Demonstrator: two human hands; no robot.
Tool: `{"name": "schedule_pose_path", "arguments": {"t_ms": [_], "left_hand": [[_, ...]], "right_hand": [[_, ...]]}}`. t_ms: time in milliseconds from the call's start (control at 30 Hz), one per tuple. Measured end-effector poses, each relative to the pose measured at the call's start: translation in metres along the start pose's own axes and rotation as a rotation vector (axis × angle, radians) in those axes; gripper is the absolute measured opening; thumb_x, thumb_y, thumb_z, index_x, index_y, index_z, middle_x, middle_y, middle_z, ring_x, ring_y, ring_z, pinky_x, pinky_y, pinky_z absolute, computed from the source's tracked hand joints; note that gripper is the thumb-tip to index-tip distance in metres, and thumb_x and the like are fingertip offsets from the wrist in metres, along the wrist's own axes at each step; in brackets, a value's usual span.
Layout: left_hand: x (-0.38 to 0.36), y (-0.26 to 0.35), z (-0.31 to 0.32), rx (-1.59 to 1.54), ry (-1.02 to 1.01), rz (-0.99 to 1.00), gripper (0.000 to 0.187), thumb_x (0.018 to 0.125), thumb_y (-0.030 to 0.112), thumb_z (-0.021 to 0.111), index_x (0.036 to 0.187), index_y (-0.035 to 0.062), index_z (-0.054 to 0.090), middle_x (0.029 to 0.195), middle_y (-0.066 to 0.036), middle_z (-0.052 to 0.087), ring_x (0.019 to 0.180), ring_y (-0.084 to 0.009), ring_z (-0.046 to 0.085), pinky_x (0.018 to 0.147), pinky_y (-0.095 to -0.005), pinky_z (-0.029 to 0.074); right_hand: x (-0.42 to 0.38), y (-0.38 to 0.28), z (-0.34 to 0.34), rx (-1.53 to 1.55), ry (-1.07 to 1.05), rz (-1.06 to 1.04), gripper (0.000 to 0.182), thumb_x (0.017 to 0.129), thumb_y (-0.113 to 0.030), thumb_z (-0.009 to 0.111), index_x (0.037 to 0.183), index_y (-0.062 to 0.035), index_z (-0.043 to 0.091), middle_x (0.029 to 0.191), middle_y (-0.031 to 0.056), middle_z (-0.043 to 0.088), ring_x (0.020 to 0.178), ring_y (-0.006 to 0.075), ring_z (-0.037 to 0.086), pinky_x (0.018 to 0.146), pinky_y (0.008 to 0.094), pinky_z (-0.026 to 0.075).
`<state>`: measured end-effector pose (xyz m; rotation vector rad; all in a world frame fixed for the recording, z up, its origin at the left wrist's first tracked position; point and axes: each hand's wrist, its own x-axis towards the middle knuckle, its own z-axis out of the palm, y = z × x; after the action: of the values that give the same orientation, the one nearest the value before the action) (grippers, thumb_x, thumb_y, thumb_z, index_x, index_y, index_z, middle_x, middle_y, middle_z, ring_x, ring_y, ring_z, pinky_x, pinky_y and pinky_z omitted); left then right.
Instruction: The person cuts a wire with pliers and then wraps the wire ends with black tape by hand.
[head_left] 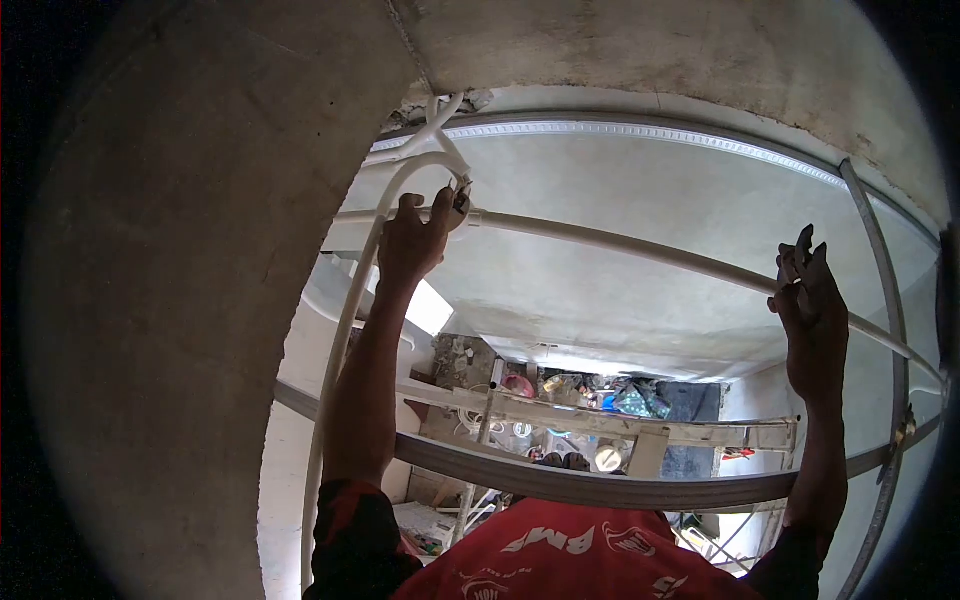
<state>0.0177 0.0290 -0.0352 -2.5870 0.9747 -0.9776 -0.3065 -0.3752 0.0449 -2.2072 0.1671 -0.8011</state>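
Far left: slab (180,300). Beside its edge: hose (358,290), bending down from near box (464,213) along left forearm (360,410). Left hand (410,240) at the box. Running right from there: pipe (620,242), passing behind right hand (812,285), then crossing slanting bar (893,290). Beyond the pipe, arching left to right: track (640,128). Across, before shirt (590,555): rail (600,488). Below: planks (560,412), then floor clutter (640,400).

White lettering (548,541) on the red shirt (590,575) cannot be read reliably.

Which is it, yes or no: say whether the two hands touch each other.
No: the left hand is beside the curved pipe, the right hand well apart along the long pipe.
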Motion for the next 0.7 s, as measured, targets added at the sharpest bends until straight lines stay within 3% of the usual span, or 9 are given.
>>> {"name": "schedule_pose_path", "arguments": {"t_ms": [33, 133, 400, 467, 500, 600, 633, 667, 700], "left_hand": [[0.007, 0.007, -0.016, 0.003, -0.002, 0.004, 0.069, 0.091, 0.063, 0.059, 0.123, 0.0015, 0.057, 0.095, -0.023, 0.069, 0.092, -0.0323, 0.073, 0.073, -0.0424, 0.061], [0.032, 0.038, -0.064, -1.023, -0.267, -0.938, 0.073, 0.094, 0.064, 0.053, 0.12, -0.0038, 0.058, 0.085, -0.017, 0.068, 0.058, -0.021, 0.071, 0.047, -0.0295, 0.057], [0.028, 0.04, -0.041, -1.032, -0.198, -0.934, 0.058, 0.098, 0.053, 0.054, 0.114, -0.0028, 0.061, 0.083, -0.013, 0.068, 0.053, -0.0203, 0.068, 0.048, -0.0297, 0.055], [0.015, 0.03, -0.001, -0.608, -0.106, -0.459, 0.037, 0.101, 0.035, 0.05, 0.111, 0.0006, 0.061, 0.114, -0.025, 0.064, 0.089, -0.0358, 0.071, 0.076, -0.0473, 0.057], [0.027, 0.043, -0.03, -0.916, -0.207, -0.779, 0.03, 0.103, 0.027, 0.045, 0.113, 0.0026, 0.057, 0.119, -0.026, 0.059, 0.105, -0.0421, 0.064, 0.09, -0.0532, 0.051], [0.023, 0.048, -0.013, -1.022, -0.145, -0.82, 0.031, 0.104, 0.03, 0.042, 0.115, 0.0029, 0.053, 0.117, -0.026, 0.06, 0.104, -0.0461, 0.063, 0.091, -0.0536, 0.048], [0.018, 0.046, -0.012, -0.707, -0.042, -0.493, 0.031, 0.104, 0.03, 0.04, 0.114, 0.0031, 0.051, 0.116, -0.027, 0.061, 0.104, -0.0477, 0.061, 0.09, -0.0551, 0.047], [0.017, 0.047, -0.009, -0.707, -0.032, -0.493, 0.031, 0.104, 0.03, 0.04, 0.114, 0.0031, 0.051, 0.116, -0.027, 0.061, 0.104, -0.0477, 0.061, 0.09, -0.0551, 0.047], [0.025, 0.055, -0.023, -0.859, -0.076, -0.699, 0.031, 0.104, 0.03, 0.039, 0.113, 0.0022, 0.051, 0.114, -0.027, 0.062, 0.103, -0.0479, 0.061, 0.09, -0.0551, 0.046]], "right_hand": [[-0.001, 0.001, 0.0, 0.005, 0.001, 0.003, 0.037, 0.097, -0.004, 0.055, 0.133, -0.0009, 0.054, 0.116, 0.0163, 0.064, 0.1, 0.0233, 0.064, 0.081, 0.0354, 0.054], [-0.002, 0.0, 0.0, -0.01, -0.017, -0.024, 0.044, 0.09, 0.003, 0.056, 0.133, -0.0019, 0.054, 0.115, 0.0165, 0.063, 0.103, 0.0258, 0.064, 0.084, 0.0369, 0.053], [-0.003, -0.013, 0.003, 0.234, -0.071, 0.172, 0.033, 0.095, -0.005, 0.056, 0.128, -0.0022, 0.055, 0.108, 0.0114, 0.063, 0.093, 0.0179, 0.063, 0.079, 0.0337, 0.054], [-0.002, -0.014, 0.003, 0.298, -0.076, 0.205, 0.029, 0.098, -0.011, 0.057, 0.125, -0.0023, 0.056, 0.106, 0.0104, 0.063, 0.09, 0.0152, 0.063, 0.078, 0.0334, 0.055], [-0.001, -0.013, 0.003, 0.363, -0.12, 0.235, 0.027, 0.099, -0.016, 0.057, 0.122, -0.0022, 0.056, 0.105, 0.0099, 0.063, 0.087, 0.0141, 0.063, 0.076, 0.0323, 0.055], [0.002, -0.011, 0.001, 0.469, -0.23, 0.269, 0.027, 0.099, -0.022, 0.059, 0.117, -0.0017, 0.056, 0.101, 0.0094, 0.063, 0.081, 0.0135, 0.063, 0.072, 0.0303, 0.055], [0.003, -0.012, 0.0, 0.502, -0.298, 0.282, 0.027, 0.099, -0.023, 0.059, 0.115, -0.0015, 0.056, 0.099, 0.0094, 0.063, 0.078, 0.0139, 0.064, 0.07, 0.0294, 0.054], [0.002, -0.011, 0.0, 0.5, -0.296, 0.273, 0.027, 0.099, -0.023, 0.059, 0.115, -0.0015, 0.056, 0.099, 0.0094, 0.063, 0.078, 0.0139, 0.064, 0.07, 0.0294, 0.054], [0.001, -0.009, 0.004, 0.609, -0.329, 0.305, 0.027, 0.098, -0.022, 0.059, 0.115, -0.0012, 0.055, 0.096, 0.0094, 0.064, 0.074, 0.0143, 0.064, 0.069, 0.0291, 0.054]]}}
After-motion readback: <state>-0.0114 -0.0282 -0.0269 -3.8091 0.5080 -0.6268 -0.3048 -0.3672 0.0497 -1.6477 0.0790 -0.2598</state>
